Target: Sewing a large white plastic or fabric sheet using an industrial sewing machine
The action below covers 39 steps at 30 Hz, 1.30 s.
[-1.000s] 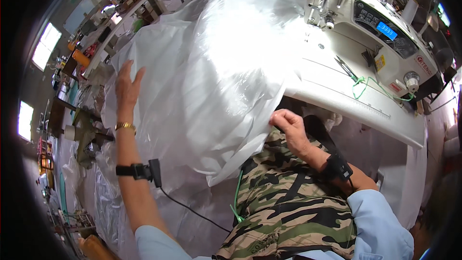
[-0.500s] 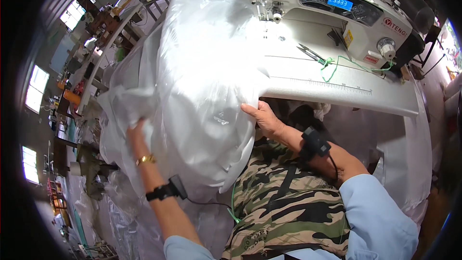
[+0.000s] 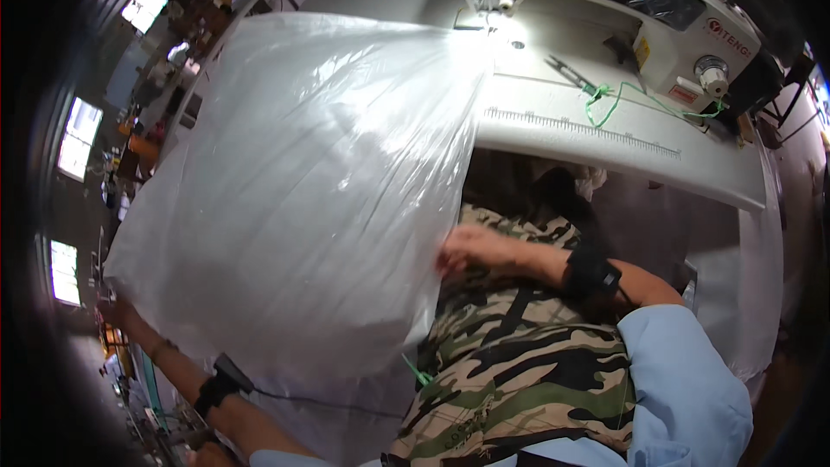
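The right hand point(image 3: 471, 251) pinches the clear plastic bag point(image 3: 303, 190) at its 3 o'clock edge; the left hand point(image 3: 121, 311) is hidden behind the bag at 8 o'clock, its fingers impossible to tell.

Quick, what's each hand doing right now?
Left hand: mostly hidden behind the clear plastic bag, grip cannot be told.
Right hand: closed on the bag's edge.

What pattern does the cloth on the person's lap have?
Camouflage, in green, brown and cream: the cloth shows in the head view.
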Motion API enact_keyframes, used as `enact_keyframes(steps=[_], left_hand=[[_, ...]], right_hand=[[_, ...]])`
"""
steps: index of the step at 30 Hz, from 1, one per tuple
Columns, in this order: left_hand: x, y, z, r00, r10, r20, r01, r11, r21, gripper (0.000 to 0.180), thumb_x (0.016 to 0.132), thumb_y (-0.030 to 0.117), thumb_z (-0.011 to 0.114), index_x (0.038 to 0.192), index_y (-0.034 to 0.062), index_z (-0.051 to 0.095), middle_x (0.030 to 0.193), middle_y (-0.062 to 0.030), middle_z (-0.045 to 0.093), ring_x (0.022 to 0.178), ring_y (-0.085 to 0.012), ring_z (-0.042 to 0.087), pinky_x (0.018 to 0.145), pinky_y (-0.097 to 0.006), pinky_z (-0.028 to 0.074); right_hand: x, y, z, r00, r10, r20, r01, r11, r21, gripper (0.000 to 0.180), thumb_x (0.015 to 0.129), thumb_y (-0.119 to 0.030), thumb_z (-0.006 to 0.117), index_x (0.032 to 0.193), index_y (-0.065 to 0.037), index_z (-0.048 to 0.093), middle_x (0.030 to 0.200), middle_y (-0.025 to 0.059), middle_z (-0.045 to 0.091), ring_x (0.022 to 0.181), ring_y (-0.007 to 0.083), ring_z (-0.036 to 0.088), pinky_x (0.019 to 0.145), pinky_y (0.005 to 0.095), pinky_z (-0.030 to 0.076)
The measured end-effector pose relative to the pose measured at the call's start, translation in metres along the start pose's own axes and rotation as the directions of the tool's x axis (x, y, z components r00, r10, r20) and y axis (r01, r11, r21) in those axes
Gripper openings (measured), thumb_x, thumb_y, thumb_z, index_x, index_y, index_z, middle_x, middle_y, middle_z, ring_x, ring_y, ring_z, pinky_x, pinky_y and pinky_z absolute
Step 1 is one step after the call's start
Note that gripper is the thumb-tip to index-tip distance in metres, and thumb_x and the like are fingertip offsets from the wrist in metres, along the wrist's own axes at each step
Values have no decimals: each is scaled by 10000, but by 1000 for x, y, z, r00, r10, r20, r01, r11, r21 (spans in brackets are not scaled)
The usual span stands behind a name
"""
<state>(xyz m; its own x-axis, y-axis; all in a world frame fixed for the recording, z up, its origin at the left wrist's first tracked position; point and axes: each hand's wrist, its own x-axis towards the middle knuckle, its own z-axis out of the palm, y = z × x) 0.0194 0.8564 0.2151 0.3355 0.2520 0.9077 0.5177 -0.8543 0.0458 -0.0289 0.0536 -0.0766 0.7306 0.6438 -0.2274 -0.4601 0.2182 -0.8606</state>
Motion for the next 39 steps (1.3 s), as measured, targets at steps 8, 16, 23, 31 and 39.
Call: enact_keyframes(steps=[8, 16, 23, 31, 39], left_hand=[[-172, 501, -215, 518, 854, 46, -160, 149, -976, 375, 972, -34, 469, 1328, -11, 586, 1338, -158, 618, 1266, -252, 568, 1090, -358, 408], [-271, 614, -120, 394, 854, 339, -302, 469, -830, 435, 992, 334, 462, 1317, 72, 585, 1338, -109, 612, 1244, -287, 546, 1013, -573, 374], [-270, 597, -23, 465, 726, 506, -116, 617, -778, 526, 983, 505, 480, 1431, 231, 510, 1570, -19, 382, 1482, -239, 277, 1114, -704, 171], [-246, 609, -100, 507, 815, 280, -56, 355, -933, 474, 905, 365, 657, 1259, 51, 645, 1286, -168, 638, 1208, -319, 592, 1102, -493, 345], [-317, 581, -262, 513, 853, 100, -251, 260, -932, 268, 781, 133, 751, 1027, 42, 696, 912, -104, 644, 855, -291, 619, 857, -424, 425]], right_hand=[[11, 6, -16, 640, -83, -764, 133, 991, 4, 333, 918, -281, 690, 1112, -39, 567, 984, 44, 608, 781, 84, 520, 654, 238, 444], [29, 14, -31, 831, -97, -548, 125, 992, 15, 234, 952, -200, 623, 890, 22, 667, 811, 10, 633, 710, 75, 512, 619, 253, 410], [-64, -42, 9, 955, -185, -230, 181, 983, -41, 310, 1024, -285, 560, 948, -12, 685, 834, -19, 626, 737, 67, 519, 677, 246, 435], [-64, -20, 13, 935, -112, -336, 135, 990, 46, 373, 1018, -302, 564, 1157, 37, 638, 1032, 58, 677, 918, 99, 614, 808, 278, 508], [-66, -7, 32, 881, -287, -376, 279, 957, -77, 395, 1014, -281, 551, 1229, 50, 556, 1051, 82, 664, 948, 109, 596, 837, 295, 499]])
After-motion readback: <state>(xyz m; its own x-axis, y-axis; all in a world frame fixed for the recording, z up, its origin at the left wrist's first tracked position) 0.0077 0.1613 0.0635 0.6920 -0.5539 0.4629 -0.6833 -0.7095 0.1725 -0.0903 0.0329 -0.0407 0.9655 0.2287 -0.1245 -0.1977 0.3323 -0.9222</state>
